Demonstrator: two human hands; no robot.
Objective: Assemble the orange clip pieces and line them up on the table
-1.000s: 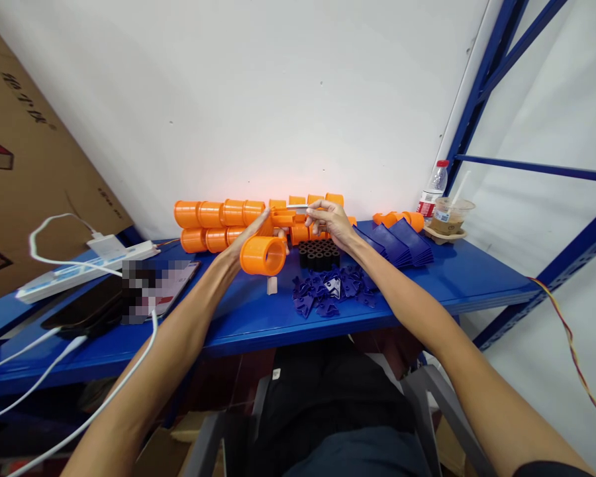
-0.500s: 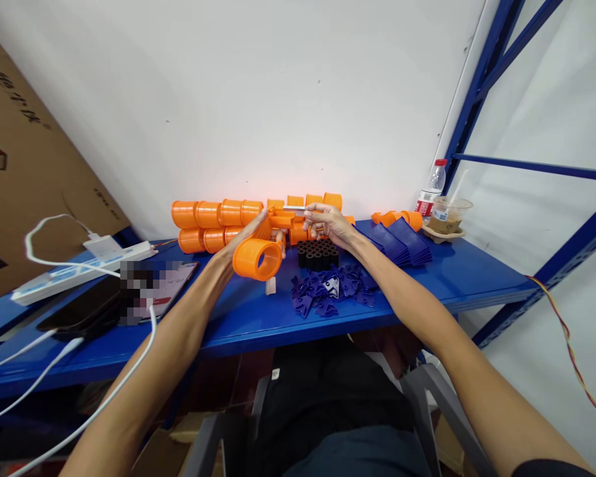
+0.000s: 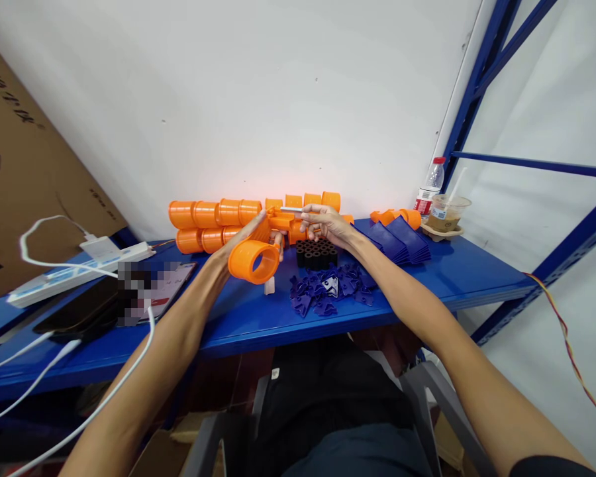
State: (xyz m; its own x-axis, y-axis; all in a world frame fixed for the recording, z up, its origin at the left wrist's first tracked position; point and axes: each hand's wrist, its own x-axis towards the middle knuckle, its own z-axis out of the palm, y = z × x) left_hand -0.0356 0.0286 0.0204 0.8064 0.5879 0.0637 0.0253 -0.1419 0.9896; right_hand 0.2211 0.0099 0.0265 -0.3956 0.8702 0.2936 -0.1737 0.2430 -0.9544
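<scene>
Above a blue worktop, an orange part with a ring-shaped end sits in a person's left hand, fingers clamped around it. The right hand, at the part's two o'clock, pinches a thin pale strip between its fingers. Stacked orange cylinders line ten o'clock; black tubes stand at three, dark-blue pieces lie heaped at four.

Wall: plain white panel, far side
Shelving: blue metal frame — right
Carton: large brown cardboard — left
</scene>
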